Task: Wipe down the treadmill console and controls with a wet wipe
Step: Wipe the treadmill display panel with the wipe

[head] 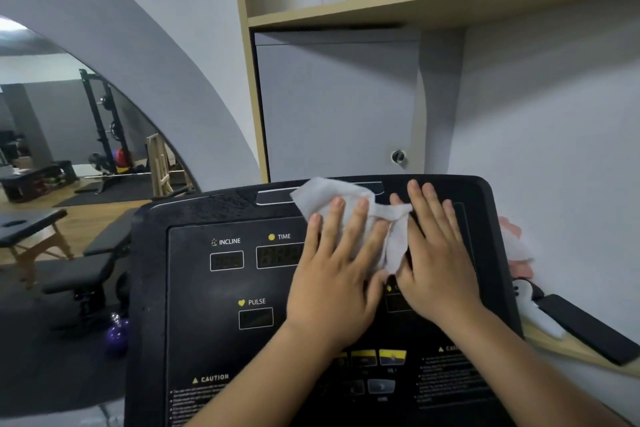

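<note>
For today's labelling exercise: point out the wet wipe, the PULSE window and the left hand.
wet wipe (pixel 325 194), head view, bare upper-left part
PULSE window (pixel 256 318), head view, its middle
left hand (pixel 336 274), head view, its back

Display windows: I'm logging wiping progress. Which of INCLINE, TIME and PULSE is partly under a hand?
The TIME window: the left hand covers its right end. The INCLINE window and PULSE window lie fully uncovered, left of that hand.

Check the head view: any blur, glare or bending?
Head view: wide-angle bending curves the shelf and console rim; big labels sharp, caution print soft; left hand and right hand on the wet wipe crisp; dim even light, no console glare.
</note>
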A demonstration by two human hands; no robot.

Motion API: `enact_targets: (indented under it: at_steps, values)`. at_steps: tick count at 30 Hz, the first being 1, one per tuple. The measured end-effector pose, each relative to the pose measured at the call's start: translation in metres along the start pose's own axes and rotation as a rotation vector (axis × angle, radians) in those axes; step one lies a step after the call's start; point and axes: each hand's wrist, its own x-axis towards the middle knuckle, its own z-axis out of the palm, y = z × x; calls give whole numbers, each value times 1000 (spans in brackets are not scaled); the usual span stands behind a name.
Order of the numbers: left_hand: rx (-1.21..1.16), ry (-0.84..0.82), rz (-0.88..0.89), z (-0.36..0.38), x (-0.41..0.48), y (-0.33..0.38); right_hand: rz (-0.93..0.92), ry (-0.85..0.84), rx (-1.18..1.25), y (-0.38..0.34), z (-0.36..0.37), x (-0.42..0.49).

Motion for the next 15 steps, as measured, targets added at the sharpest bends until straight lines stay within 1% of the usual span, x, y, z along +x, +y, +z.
enact_targets:
  at_steps: [2, 5, 7, 9, 11, 12, 14, 15]
  values:
    - [17, -2, 2, 1, -10, -11, -8, 3, 48, 11, -5, -3]
    - [29, 6, -44, -4, 2, -11, 101, 44, 34, 28, -11, -7]
    - [13, -11, -52, -7, 19, 2, 100, 54, -14, 34, -8, -10]
    - [7, -21, -11, -7, 37, 16, 70, 69, -7, 34, -4, -11]
    - [8, -31, 30, -5, 50, 27, 57, 147, 99, 36, -5, -13]
    - [9, -29, 50, -4, 52, 31, 89, 215, 189, 38, -7, -15]
    - [4, -13, 102, -1, 50, 35, 217, 333, 306, 45, -11, -22]
    - [0, -10, 131, 1, 47, 36, 272, 350, 299, 47, -10, -27]
